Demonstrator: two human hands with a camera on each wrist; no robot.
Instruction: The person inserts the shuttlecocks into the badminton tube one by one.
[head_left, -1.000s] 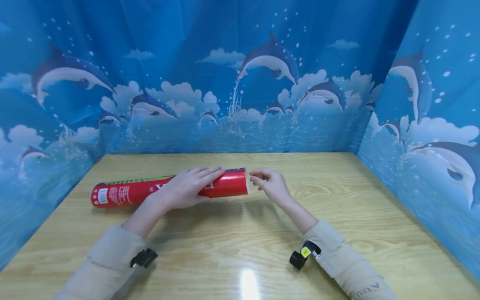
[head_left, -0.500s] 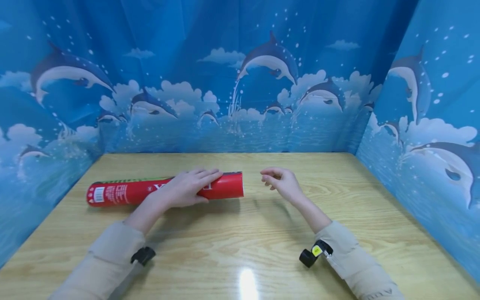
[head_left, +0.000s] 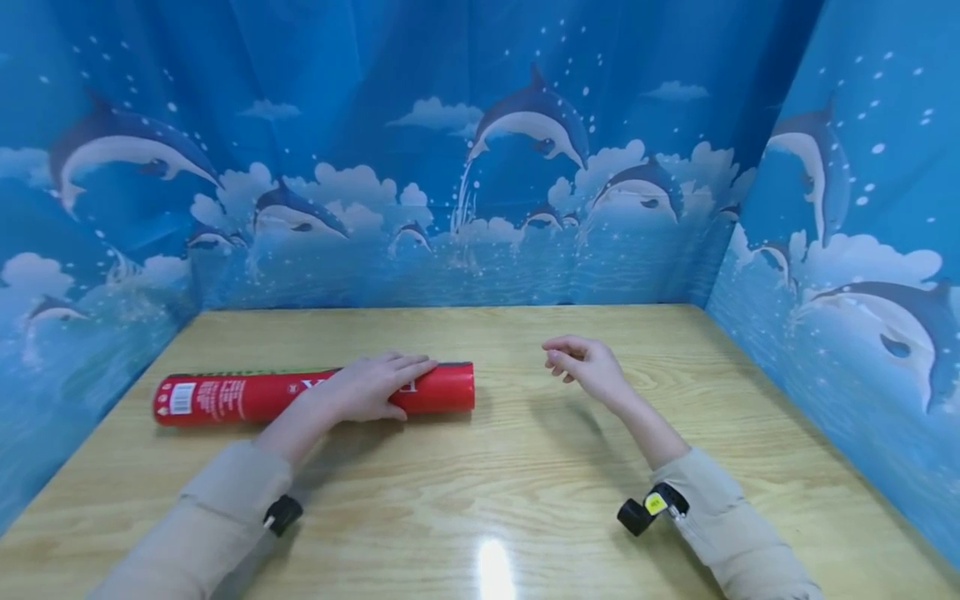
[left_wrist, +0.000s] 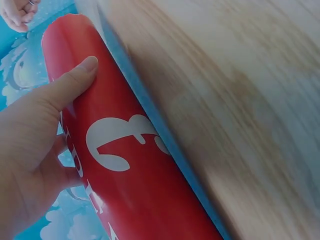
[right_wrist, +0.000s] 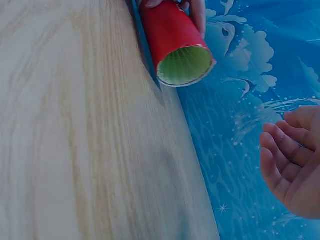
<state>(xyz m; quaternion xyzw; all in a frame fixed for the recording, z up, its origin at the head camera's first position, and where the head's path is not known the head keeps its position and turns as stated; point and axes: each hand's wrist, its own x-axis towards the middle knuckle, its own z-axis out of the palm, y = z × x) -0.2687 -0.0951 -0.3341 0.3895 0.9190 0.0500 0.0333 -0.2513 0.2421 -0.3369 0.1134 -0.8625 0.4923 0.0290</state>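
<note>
A long red cardboard tube (head_left: pixel 255 397) with white letters, a barcode label and a green strip lies across the left half of the table. Over its right part, my left hand (head_left: pixel 367 387) grips it from above. The left wrist view shows the thumb on one side of the red tube (left_wrist: pixel 120 130) and fingers on the other. Facing the right wrist camera, the tube's uncapped end (right_wrist: pixel 185 65) has a pale green ribbed inside. My right hand (head_left: pixel 588 367) hovers to the right of that end, fingers loosely curled, with nothing seen between them (right_wrist: pixel 295 160).
The wood-grain table (head_left: pixel 450 508) carries the tube near its far left side. Blue curtains (head_left: pixel 480 192) printed with dolphins close off the back and sides. Black wrist cameras (head_left: pixel 637 514) sit on both beige sleeves.
My left hand has brought the tube down and slightly left, so its raised right end now lies level. My right hand has moved right, away from that end.
</note>
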